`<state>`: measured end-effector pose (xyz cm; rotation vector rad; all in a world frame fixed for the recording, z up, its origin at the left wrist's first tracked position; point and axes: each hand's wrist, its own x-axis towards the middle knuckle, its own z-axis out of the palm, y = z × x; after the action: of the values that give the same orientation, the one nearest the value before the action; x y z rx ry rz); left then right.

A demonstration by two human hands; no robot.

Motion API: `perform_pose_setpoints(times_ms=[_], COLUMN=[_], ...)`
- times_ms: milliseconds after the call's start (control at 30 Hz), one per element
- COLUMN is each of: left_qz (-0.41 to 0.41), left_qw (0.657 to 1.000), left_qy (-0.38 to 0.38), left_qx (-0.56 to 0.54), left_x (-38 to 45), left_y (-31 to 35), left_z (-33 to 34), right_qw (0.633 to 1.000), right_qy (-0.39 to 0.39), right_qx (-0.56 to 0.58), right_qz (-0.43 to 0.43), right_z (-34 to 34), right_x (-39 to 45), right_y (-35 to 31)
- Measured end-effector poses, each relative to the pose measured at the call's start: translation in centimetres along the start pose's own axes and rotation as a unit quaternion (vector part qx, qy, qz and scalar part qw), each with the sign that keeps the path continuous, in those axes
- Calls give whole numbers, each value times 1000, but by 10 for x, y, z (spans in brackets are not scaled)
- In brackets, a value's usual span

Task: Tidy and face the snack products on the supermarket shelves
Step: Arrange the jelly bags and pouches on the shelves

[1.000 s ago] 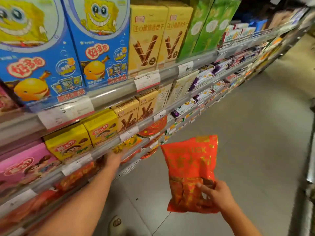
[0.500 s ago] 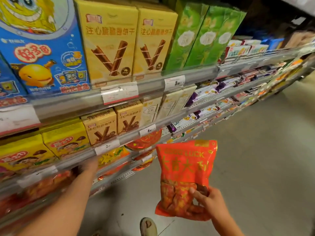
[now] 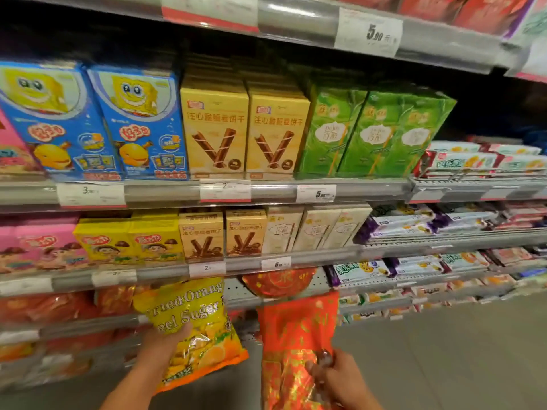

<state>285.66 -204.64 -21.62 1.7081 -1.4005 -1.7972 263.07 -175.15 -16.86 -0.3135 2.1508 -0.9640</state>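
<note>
Two bags are out in front of the low shelf (image 3: 88,324): the left hand (image 3: 165,347) has a closed grip on a glossy yellow-orange candy bag (image 3: 195,327), the right hand (image 3: 340,377) pinches a crinkly red-gold foil bag (image 3: 296,329), both label-out, probably for facing.

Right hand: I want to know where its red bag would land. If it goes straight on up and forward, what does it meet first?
Probably the round red pack just above the red bag that the right hand grips; depth is unclear.
</note>
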Motion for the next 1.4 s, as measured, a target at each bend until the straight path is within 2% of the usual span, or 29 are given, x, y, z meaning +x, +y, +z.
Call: perform_pose_setpoints(times_ms=[133, 200, 267, 333, 467, 567, 667, 767, 900, 1067, 1267, 1400], left_qz=[63, 93, 89, 77, 114, 114, 158, 193, 167, 145, 162, 161], left_qw=[988, 965, 951, 959, 962, 961, 954, 956, 975, 979, 973, 972], left_qy=[17, 33, 54, 69, 99, 94, 97, 108, 116, 137, 164, 168], left_qx=[141, 241, 290, 264, 225, 235, 236, 192, 93, 46, -2, -10], left_x=[-32, -47, -57, -65, -87, -96, -103, -111, -112, -100, -95, -90], left_y=[-6, -6, -8, -12, -3, 16, 27, 28, 23, 19, 19, 15], left_z=[-31, -52, -79, -105, -142, -158, -168, -177, -186, -191, -191, -198], right_qw=[984, 973, 967, 973, 981, 975, 975, 978, 974, 962, 956, 955], right_qy=[-79, -106, -136, -171, -154, -165, -143, -111, -61, -63, -19, -51], right_qx=[-150, -183, -172, -100, 40, 87, 138, 166, 212, 264, 292, 291], right_qz=[-51, -92, -130, -117, -111, -125, -105, -69, -46, 0, -14, -8], right_z=[41, 64, 86, 106, 142, 163, 183, 204, 227, 248, 250, 257], right_x=[35, 48, 61, 72, 91, 110, 132, 150, 171, 182, 199, 219], right_y=[-5, -18, -37, -56, -96, -132, -158, -158, -150, -151, -138, -136])
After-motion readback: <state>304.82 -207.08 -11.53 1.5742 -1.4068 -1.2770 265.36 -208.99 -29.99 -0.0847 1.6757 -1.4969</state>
